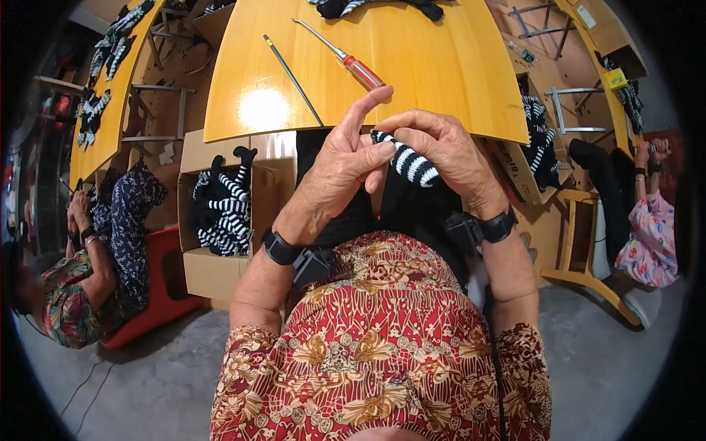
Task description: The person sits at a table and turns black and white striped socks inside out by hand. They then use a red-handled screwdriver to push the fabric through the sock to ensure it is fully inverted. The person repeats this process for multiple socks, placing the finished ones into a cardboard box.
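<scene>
A small black-and-white striped knitted piece (413, 166) with a black end is held between my hands, just off the table's near edge. My right hand (448, 151) closes around its upper side, thumb and fingers pinching near the black end. The thumb of my left hand (344, 156) presses on that same end from the other side, while its index finger points up and away. Part of the piece is covered by my fingers. Beyond my hands, a screwdriver (362, 72) with a red handle and a thin dark rod (293, 79) lie on the yellow table (441, 55).
More striped knitted pieces (379, 7) lie at the table's far edge. Cardboard boxes of them stand low on the left (213, 264) and right (512, 165). People sit at side tables, a sleeve (647, 239) showing right and a forearm (95, 268) left.
</scene>
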A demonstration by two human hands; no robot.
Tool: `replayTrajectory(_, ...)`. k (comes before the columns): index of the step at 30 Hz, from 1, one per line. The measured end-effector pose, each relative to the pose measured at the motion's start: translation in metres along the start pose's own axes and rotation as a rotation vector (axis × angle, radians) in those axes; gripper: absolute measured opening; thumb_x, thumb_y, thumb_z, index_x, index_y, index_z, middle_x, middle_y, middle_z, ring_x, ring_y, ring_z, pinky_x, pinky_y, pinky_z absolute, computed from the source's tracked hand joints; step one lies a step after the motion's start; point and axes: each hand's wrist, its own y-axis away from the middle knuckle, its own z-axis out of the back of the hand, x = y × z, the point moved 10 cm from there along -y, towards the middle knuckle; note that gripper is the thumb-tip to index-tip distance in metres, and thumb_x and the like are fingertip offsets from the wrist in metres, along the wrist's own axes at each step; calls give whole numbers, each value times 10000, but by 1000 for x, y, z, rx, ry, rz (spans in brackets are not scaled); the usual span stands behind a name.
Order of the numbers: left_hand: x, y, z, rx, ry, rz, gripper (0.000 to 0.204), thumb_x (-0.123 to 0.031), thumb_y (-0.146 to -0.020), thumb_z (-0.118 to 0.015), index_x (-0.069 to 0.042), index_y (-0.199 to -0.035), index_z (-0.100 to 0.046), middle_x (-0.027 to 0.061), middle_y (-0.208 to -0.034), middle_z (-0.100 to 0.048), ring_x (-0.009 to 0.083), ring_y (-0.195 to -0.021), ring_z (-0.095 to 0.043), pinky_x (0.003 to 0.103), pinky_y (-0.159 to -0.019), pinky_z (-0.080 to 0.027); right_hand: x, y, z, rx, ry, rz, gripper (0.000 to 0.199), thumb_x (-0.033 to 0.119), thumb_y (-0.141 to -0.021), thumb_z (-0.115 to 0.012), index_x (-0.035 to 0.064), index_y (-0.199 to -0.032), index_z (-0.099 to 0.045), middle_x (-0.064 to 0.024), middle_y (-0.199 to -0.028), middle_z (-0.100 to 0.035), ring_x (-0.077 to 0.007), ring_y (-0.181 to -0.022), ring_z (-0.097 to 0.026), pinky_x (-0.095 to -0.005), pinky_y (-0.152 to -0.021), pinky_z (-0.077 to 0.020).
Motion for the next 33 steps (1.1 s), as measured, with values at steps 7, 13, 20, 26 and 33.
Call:
replayTrajectory(7, 4, 2, -17, 90, -31, 75, 827, -150, -836, -723, -66, -1485, -218, -54, -581, -502, 42, -438, -483, 150, -405, -390, -12, 6, -1, -44, -22, -48, 197, 212, -921, -617, 17, -935, -636, 35, -761, -571, -33, -665, -505, -190, -584, -417)
replayTrajectory(13, 7, 3, -14, 98, 3, 106, 812, -130, -836, -718, -67, -1481, -228, -34, -630, -537, 48, -452, -501, 153, -423, -411, 12, 9, -1, -134, 261, 222, 181, 192, -957, -576, 20, -903, -587, 28, -744, -563, -26, -661, -492, -182, -588, -422)
replayTrajectory(20, 0, -1, -9, 82, -23, -61, 830, -13, -761, -751, -56, -1454, -297, 2, -807, -616, 31, -558, -511, 144, -475, -423, -7, 8, 12, -395, -184, 185, 172, 174, -954, -587, 28, -865, -565, 38, -741, -559, -12, -658, -495, -178, -584, -429)
replayTrajectory(26, 5, -7, 16, -82, 196, -121, 672, -47, -813, -722, -57, -1403, -400, -36, -765, -573, 12, -549, -454, 131, -474, -372, 5, 15, 6, -333, 300, 283, 190, 67, -845, -658, 29, -1017, -588, -16, -887, -606, -119, -812, -584, -216, -700, -466)
replayTrajectory(33, 18, -9, 17, -72, 226, -24, 622, -105, -830, -727, -39, -1374, -433, -44, -818, -580, 19, -682, -495, 144, -629, -413, 45, 32, 3, -204, 362, 468, 303, 39, -785, -716, 87, -1079, -659, -3, -1004, -629, -92, -843, -587, -210, -662, -464)
